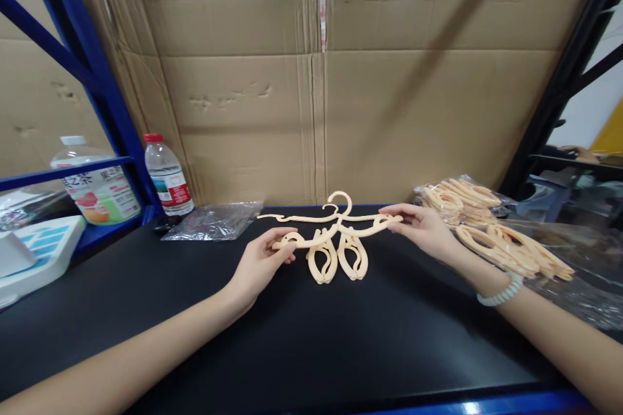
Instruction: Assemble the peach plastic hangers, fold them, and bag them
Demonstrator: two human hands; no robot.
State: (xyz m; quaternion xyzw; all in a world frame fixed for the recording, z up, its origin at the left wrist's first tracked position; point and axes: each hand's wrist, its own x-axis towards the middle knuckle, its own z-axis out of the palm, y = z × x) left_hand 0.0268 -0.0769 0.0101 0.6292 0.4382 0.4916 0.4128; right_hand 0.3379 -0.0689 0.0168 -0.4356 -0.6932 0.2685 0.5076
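Note:
A peach plastic clothes hanger (335, 233) with two hanging clip loops (338, 260) is held just above a black tabletop (311, 337). My left hand (260, 262) grips its left arm end. My right hand (423, 227) pinches its right arm end; a pale bead bracelet (501, 292) circles that wrist. A second thin hanger (292, 215) lies flat right behind the held one, its hook beside the held hook.
A pile of the same peach hangers (491, 227) on clear plastic lies at the right. An empty clear bag (214, 220) sits left of centre. A red-capped water bottle (167, 175) and a larger bottle (95, 185) stand at the left. Cardboard sheets (316, 91) wall the back.

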